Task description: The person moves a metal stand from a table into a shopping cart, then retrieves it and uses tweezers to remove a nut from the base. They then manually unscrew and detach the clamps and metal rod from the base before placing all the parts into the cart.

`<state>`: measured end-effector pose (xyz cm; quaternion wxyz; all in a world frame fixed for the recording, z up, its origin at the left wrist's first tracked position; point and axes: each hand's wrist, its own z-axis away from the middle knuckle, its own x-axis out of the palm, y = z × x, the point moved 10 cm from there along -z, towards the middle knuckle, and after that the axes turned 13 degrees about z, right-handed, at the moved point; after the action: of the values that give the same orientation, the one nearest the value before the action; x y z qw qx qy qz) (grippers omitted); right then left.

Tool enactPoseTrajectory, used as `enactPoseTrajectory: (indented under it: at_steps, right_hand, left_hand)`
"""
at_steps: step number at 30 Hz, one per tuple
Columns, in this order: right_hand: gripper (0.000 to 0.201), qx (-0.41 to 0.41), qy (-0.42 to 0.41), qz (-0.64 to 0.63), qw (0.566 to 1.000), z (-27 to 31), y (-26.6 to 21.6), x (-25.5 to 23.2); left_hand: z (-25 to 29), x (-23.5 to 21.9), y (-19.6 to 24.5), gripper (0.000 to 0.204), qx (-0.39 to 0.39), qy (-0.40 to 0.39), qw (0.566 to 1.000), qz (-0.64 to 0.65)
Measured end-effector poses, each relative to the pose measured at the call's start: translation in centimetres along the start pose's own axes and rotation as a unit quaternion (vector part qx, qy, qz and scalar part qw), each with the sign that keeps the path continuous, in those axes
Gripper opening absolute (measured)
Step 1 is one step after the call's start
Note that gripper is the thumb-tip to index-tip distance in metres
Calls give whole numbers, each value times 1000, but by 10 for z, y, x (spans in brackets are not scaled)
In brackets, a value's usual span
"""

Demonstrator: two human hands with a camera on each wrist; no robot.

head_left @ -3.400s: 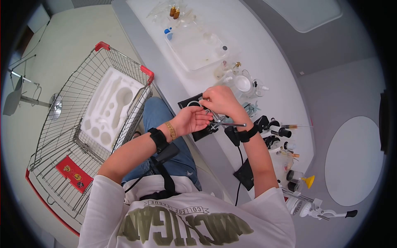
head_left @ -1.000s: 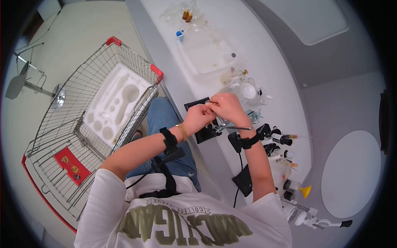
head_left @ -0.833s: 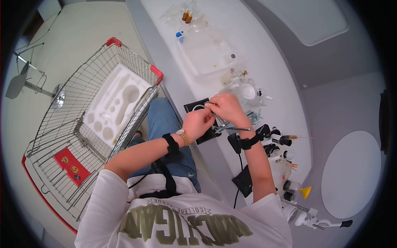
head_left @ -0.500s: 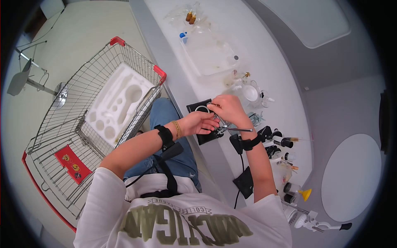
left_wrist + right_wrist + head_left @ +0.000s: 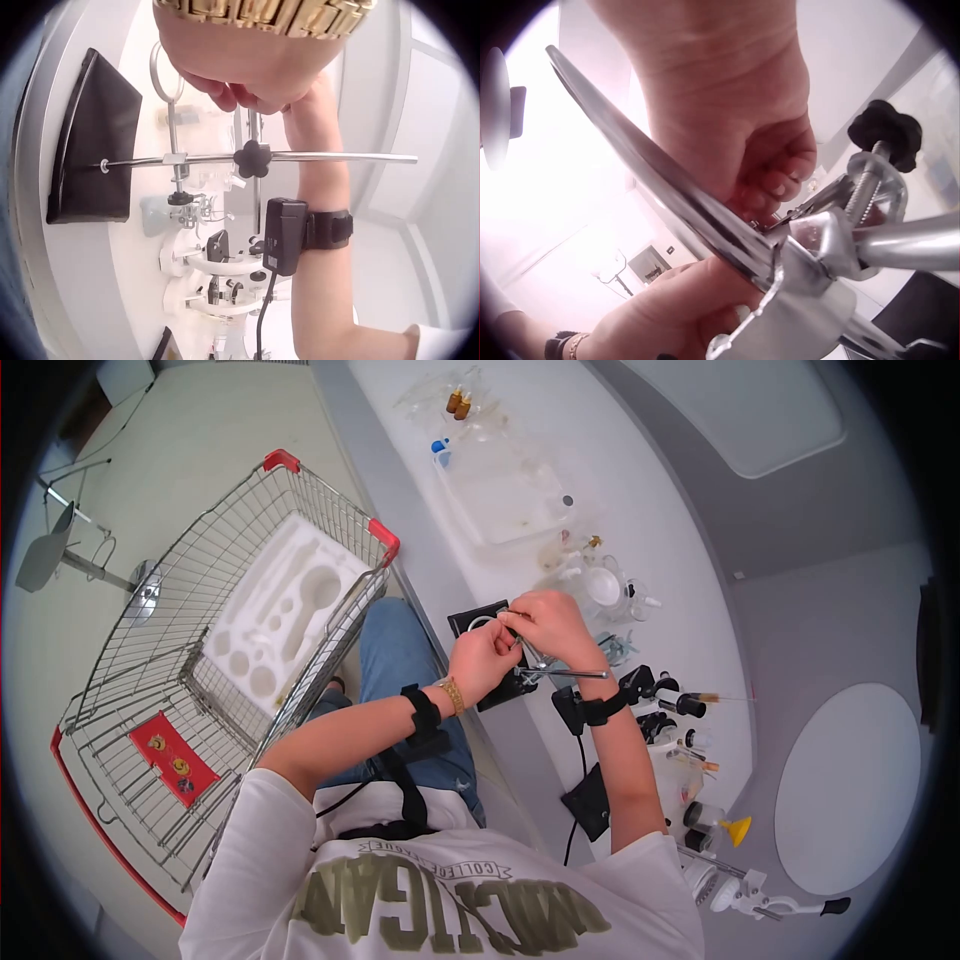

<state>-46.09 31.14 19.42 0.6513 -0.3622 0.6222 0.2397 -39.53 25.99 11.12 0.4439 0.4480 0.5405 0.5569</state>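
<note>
A retort stand stands at the bench edge, its black base [image 5: 94, 150] and bright rod [image 5: 360, 157] plain in the left wrist view. A metal ring [image 5: 159, 75] is fixed to the rod; a boss head with a black star knob [image 5: 253, 158] carries a clamp's shaft [image 5: 256, 124]. My right hand [image 5: 552, 626] grips the clamp near its end, fingers curled. From the other side my left hand [image 5: 482, 660] pinches at the same clamp, fingertips against the right hand's. The jaws and the exact part pinched are hidden behind the fingers.
To the left is a wire shopping cart [image 5: 375, 530] holding a white foam insert [image 5: 280, 610]. Along the bench lie a clear plastic tray [image 5: 470, 520], brown dropper bottles [image 5: 459, 404], glassware [image 5: 606, 586], black-fitted instruments [image 5: 685, 703] and a yellow funnel [image 5: 738, 829].
Half a second ago the left hand was turned palm up with loosened fingers; now it is turned over and pinches at the clamp again. The right hand keeps its place.
</note>
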Motion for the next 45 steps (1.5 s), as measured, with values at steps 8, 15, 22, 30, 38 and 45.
enactPoseTrajectory:
  at_steps: [8, 15, 22, 30, 38, 45]
  right_hand:
    - [27, -14, 9, -3, 1000, 0, -2, 1]
    - [29, 20, -4, -16, 1000, 3, 1, 0]
    - [27, 10, -14, 13, 1000, 1, 2, 4]
    - [27, 14, -13, -26, 999, 9, 8, 4]
    - [23, 112, 92, -58, 988, 49, 24, -16]
    - [33, 385, 238, -83, 888, 176, 10, -19]
  left_hand:
    - [-5, 11, -30, 20, -145, -191, 959, 154]
    - [19, 38, -51, 21, -413, -221, 792, 392]
    - [-6, 22, -45, 15, -220, -154, 915, 301]
    - [-29, -32, 1, 27, -9, -61, 992, 113]
    - [-50, -1, 55, 32, 137, -284, 949, -27]
    - [-48, 11, 69, 25, 244, -329, 899, -154]
